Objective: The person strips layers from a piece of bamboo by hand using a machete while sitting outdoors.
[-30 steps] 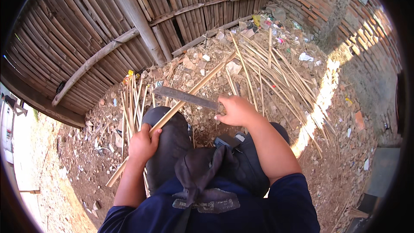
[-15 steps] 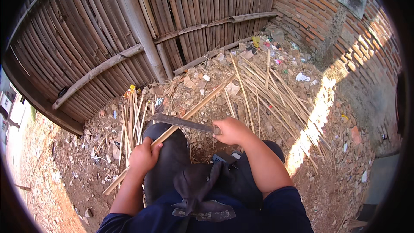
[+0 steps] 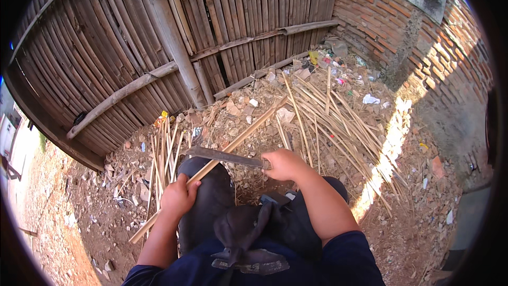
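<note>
A long pale bamboo strip (image 3: 248, 131) slants from beside my left hip up and away over my left knee. My left hand (image 3: 178, 197) is closed around its lower part, thumb laid along the top. In my right hand (image 3: 286, 164) is the handle of a machete (image 3: 227, 156), the fingers wrapped round it. The dark, worn blade points left and lies across the strip just above the knee. Whether its edge bites into the strip I cannot tell.
Thin bamboo strips (image 3: 344, 122) lie in a loose pile at the right, with a smaller bundle (image 3: 164, 151) at the left. Rubble and litter cover the ground. A bamboo fence (image 3: 121, 37) stands ahead, a brick wall (image 3: 381, 16) to the right. A small dark object (image 3: 275, 199) is between my thighs.
The view has shifted very slightly. Both hands keep their hold, and the machete blade stays across the bamboo strip at nearly the same place.
</note>
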A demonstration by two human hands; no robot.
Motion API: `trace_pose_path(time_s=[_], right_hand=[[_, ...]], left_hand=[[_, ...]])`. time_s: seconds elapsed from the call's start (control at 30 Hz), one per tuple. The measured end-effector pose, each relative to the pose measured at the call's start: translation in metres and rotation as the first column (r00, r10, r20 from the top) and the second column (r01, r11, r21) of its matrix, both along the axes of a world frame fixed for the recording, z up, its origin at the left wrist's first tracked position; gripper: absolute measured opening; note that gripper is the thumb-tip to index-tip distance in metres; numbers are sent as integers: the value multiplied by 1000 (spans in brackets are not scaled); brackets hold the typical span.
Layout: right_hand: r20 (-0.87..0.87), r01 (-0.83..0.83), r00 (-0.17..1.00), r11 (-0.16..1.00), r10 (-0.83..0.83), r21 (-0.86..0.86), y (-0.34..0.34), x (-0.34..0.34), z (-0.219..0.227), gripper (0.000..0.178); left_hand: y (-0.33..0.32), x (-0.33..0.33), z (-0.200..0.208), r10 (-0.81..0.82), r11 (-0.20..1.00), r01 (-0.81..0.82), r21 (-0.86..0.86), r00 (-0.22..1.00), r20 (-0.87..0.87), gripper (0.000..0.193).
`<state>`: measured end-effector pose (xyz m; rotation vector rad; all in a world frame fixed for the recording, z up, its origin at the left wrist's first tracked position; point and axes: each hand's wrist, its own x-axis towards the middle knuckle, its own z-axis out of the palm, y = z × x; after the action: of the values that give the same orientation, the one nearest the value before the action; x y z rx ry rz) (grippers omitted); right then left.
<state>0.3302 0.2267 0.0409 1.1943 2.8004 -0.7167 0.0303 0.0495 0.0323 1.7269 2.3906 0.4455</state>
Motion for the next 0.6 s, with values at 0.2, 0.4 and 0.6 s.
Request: trace_pose_path(time_s=[0.2,0.4,0.6], right_hand=[[-81,280,956,959,-283,-49,27,24,-14,40],[-14,112,994,993,-113,-25,0,8,-3,34],[-36,244,969,968,-246,-54,33,30,-12,38]], left_hand=[[2,4,3,13,1000,-13,-3,1000,-5,42],[2,-2,4,-27,999,26,-43,999,-32,42],[2,2,5,21,999,-21,-35,999,24,42]])
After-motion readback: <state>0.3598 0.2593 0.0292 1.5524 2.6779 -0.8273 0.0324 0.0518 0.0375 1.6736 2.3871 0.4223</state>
